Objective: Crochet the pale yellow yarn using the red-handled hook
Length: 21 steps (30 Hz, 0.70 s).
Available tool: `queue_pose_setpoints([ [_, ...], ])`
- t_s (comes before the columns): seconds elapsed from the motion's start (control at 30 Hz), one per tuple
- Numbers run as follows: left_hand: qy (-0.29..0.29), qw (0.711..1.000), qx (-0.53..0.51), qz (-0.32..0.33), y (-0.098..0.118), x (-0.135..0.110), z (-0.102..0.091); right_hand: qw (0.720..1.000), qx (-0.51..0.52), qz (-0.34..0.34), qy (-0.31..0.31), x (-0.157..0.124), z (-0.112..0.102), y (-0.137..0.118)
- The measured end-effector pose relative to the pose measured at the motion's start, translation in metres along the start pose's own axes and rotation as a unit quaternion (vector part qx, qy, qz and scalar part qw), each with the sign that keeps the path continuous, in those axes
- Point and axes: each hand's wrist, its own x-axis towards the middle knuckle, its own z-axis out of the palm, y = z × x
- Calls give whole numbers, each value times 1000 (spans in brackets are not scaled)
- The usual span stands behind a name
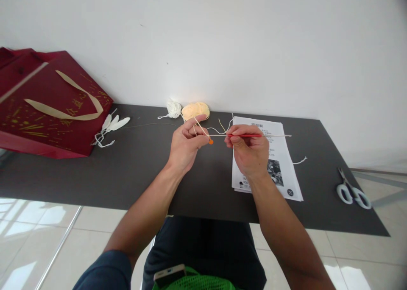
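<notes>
My right hand (pixel 249 148) is closed round the red grip of a crochet hook (pixel 276 135), held level, with metal ends reaching out on both sides. Pinched between the thumb and fingers of my left hand (pixel 187 143) is pale yellow yarn (pixel 201 125), stretched over the raised index finger. A small round orange piece (pixel 210 141) shows at the left fingertips, where the hook's left end meets the yarn. Behind my left hand lies a pale yellow yarn ball (pixel 195 110). Beside that ball sits a smaller white yarn ball (pixel 174 108).
Printed sheets (pixel 267 188) lie under my right hand. Scissors with white handles (pixel 352 195) rest near the table's right edge. At the left, a dark red paper bag (pixel 54 103) stands near white feather-shaped pieces (pixel 118 123). A green mesh basket (pixel 203 283) is on my lap.
</notes>
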Motion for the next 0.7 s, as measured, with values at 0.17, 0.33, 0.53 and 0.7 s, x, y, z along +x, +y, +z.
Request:
queue_pose_setpoints([
  [0.17, -59, 995, -11, -81, 11, 4, -4, 1000, -8, 9, -19, 2, -5, -3],
  [0.33, -107, 983, -19, -149, 17, 7, -9, 998, -3, 9, -63, 3, -10, -7],
  [0.53, -148, 972, -28, -179, 16, 9, -14, 997, 18, 43, -65, 4, -10, -7],
  [0.7, -138, 976, -15, -170, 19, 9, -16, 997, 18, 68, -36, 3, -5, -7],
])
